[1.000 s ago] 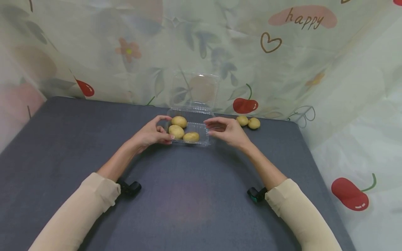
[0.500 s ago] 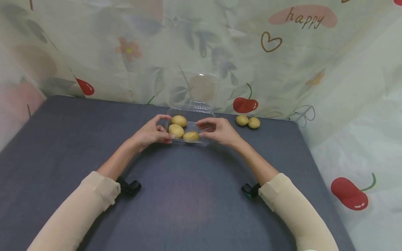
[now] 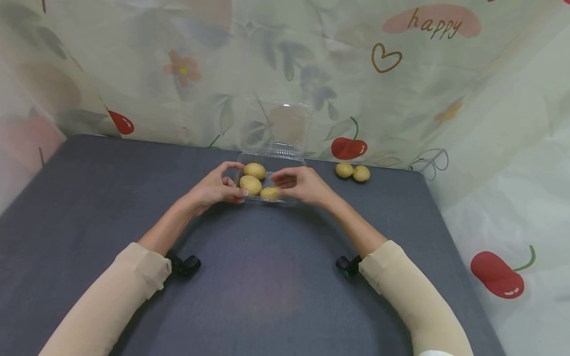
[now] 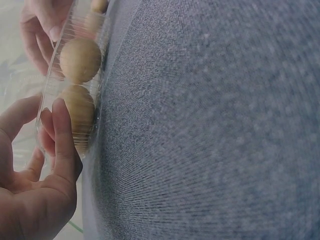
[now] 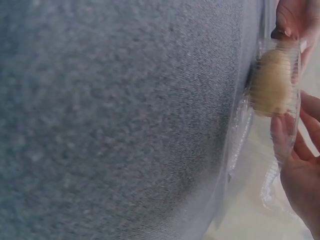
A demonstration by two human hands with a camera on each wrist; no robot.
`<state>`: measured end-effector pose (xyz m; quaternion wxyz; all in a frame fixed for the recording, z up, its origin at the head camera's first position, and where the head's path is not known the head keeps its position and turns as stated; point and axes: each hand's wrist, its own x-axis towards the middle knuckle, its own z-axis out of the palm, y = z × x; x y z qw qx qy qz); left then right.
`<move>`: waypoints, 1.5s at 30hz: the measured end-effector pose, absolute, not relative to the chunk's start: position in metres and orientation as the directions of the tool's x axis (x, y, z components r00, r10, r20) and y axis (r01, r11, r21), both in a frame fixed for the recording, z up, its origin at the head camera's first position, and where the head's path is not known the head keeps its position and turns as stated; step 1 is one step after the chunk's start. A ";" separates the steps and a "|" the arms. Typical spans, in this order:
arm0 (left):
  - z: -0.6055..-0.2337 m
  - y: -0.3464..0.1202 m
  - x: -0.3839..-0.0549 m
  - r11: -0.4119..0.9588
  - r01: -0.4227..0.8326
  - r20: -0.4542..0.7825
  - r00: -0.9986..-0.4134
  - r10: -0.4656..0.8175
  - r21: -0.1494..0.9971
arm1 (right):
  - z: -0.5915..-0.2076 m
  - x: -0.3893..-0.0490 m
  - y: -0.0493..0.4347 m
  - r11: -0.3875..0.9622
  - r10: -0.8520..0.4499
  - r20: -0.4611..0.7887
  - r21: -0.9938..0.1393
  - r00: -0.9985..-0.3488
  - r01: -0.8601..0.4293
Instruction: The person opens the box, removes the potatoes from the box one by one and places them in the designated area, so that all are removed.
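Note:
A clear plastic clamshell box (image 3: 285, 201) lies near the table's far edge, its lid (image 3: 277, 126) raised against the backdrop. Three potatoes sit inside: one at the back left (image 3: 255, 171), one at the front left (image 3: 251, 185) and one at the front middle (image 3: 269, 193). My left hand (image 3: 217, 188) holds the box by its left side, thumb at the front corner. My right hand (image 3: 307, 185) reaches in over the right side, fingers spread from the thumb. In the right wrist view its thumb (image 5: 279, 131) meets the end of the front middle potato (image 5: 271, 84) behind the ribbed wall.
Two more potatoes, one (image 3: 344, 170) beside the other (image 3: 361, 173), lie right of the box at the table's back edge. A patterned cloth backdrop (image 3: 178, 109) rises just behind the dark grey table (image 3: 267, 287).
My right hand has moved left from the box's right edge to the front middle potato, which has shifted very slightly left. My left hand keeps its hold on the box.

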<state>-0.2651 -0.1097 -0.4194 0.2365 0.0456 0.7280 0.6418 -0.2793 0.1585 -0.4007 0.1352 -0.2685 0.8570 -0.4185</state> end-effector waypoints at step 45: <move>-0.421 -0.109 -0.265 0.173 -0.236 -0.285 -0.887 0.364 0.956 | -0.390 -0.283 0.149 0.640 -0.607 -0.111 -0.654 -0.787 -0.402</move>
